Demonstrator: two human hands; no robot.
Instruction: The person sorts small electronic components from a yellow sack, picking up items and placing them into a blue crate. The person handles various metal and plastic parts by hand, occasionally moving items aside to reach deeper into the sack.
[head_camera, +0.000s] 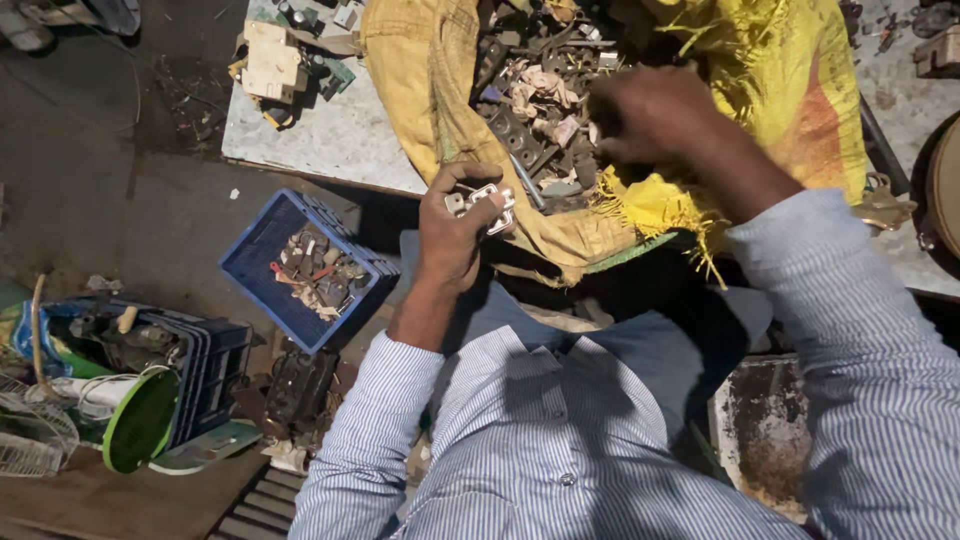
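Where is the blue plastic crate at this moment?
In the head view, the blue crate sits on the floor at lower left, below the table edge, left of the left hand holding small pale parts.

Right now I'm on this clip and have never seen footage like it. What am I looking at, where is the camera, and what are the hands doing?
There is no machine here: a person in a striped shirt works with two bare hands, and the single camera sits on their head, looking down over the chest and arms.

The left hand holds a few small white and metal parts, fingers closed around them. The right hand reaches into an open yellow sack full of mixed scrap pieces; it is blurred, so I cannot tell whether it grips anything.

The sack lies on a pale tabletop. Lower left on the floor stands a blue crate with similar small pieces inside, and beyond it a stack of darker crates with a green round object.
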